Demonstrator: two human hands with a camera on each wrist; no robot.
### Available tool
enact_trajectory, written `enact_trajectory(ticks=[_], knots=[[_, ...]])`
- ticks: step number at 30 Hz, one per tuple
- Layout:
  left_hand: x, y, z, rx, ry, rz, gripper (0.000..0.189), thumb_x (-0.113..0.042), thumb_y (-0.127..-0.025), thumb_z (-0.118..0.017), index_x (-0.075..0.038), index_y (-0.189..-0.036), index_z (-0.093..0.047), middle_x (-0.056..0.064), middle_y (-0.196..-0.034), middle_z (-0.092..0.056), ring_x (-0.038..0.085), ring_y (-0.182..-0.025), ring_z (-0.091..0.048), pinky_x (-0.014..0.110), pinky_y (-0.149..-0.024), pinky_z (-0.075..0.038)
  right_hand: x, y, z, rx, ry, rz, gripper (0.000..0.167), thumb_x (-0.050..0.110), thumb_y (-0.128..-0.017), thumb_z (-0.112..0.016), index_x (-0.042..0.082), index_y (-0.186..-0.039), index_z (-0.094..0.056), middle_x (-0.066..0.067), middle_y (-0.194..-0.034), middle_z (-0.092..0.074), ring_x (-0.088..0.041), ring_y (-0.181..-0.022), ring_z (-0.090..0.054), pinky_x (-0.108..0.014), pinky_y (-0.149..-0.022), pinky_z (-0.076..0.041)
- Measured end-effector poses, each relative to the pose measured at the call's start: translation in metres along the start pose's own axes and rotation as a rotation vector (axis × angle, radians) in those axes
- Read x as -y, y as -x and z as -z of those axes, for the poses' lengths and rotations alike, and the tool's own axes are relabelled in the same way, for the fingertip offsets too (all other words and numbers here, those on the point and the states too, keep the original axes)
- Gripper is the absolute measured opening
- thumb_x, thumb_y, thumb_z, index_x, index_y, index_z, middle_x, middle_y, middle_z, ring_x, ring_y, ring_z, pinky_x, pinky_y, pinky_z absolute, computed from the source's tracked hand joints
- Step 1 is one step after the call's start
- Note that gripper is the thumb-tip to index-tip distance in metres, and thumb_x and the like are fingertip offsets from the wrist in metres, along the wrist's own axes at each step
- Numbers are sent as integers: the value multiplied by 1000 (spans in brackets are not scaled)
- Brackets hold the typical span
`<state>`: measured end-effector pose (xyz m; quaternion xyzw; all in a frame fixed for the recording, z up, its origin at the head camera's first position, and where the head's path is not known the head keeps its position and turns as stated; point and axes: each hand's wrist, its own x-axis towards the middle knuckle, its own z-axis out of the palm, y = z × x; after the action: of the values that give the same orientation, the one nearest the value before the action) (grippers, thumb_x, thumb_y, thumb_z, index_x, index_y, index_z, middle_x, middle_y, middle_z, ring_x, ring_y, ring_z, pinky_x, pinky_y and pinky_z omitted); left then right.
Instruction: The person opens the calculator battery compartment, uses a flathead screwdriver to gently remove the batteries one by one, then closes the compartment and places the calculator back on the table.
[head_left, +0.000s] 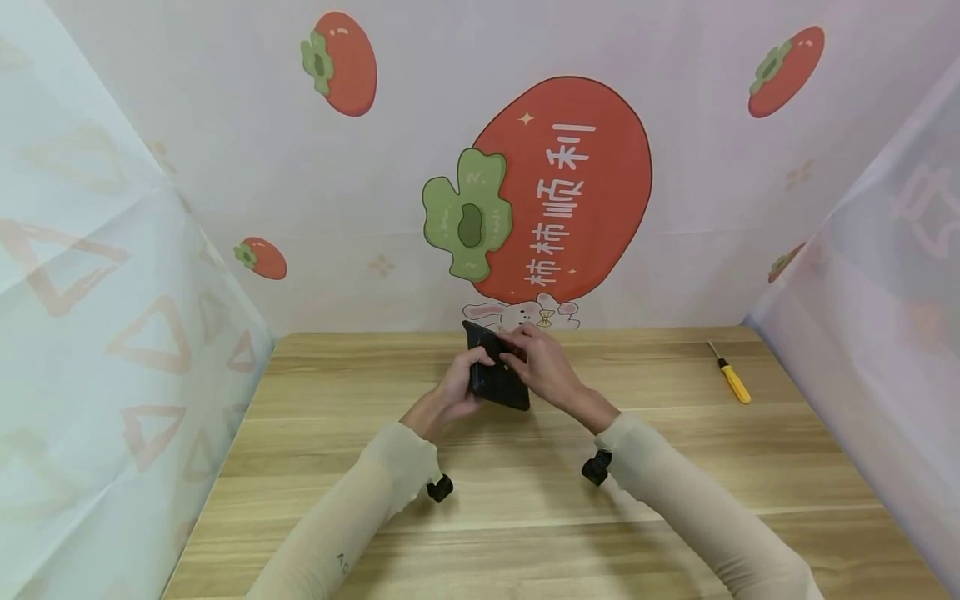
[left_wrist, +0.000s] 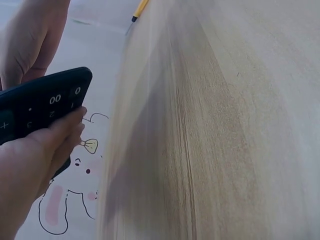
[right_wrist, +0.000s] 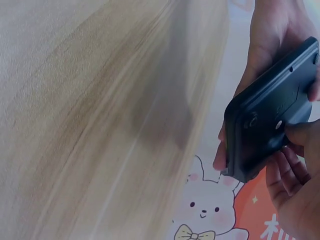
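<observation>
A black calculator [head_left: 495, 385] is held tilted above the far part of the table. My left hand [head_left: 456, 387] grips it along one side, thumb over the back and fingers on the key side, where white-marked keys show in the left wrist view. My right hand [head_left: 549, 368] is at the opposite edge; the right wrist view has its thumb on the calculator's back [right_wrist: 262, 130] and its other fingers curled under the edge. Beside that thumb is a small shiny round spot [right_wrist: 279, 124], too small to identify.
A screwdriver [head_left: 733, 382] with a yellow and black handle lies at the right of the wooden table [head_left: 517, 533]. Behind the table stands a white backdrop [head_left: 405, 125] printed with persimmons and a rabbit. Similar sheets hang along the left and right sides.
</observation>
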<state>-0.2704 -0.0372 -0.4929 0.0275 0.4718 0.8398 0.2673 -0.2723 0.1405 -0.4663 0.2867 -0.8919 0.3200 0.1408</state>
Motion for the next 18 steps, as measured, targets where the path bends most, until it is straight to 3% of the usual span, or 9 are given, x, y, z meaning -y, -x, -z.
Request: enact_trajectory(ticks=[5,12,18], knots=[[-1,1,3,16,-2,8,46,-11,-92,-38,-5,-137,-44,3,-120,-65,13,-105,-69,28,-86,-62,-1,0,5,16,15,34,36,7,-95,-79,1,-130,-74,-12,-115,-68,-24,-96,-64,-36,-78,-58],[-2,2,6,2,-7,24,56,-8,-94,-40,0,-150,-38,13,-135,-61,22,-120,-66,33,-93,-63,-3,-2,11,56,24,59,36,10,-95,-80,1,-130,-74,-13,-124,-73,-29,-114,-69,-44,-97,-61],[-2,2,9,8,-21,46,60,-5,-98,-42,2,-156,-34,15,-142,-58,26,-129,-62,37,-99,-61,-6,-3,15,95,38,70,37,11,-95,-80,2,-130,-74,-13,-125,-75,-29,-118,-70,-45,-100,-60]])
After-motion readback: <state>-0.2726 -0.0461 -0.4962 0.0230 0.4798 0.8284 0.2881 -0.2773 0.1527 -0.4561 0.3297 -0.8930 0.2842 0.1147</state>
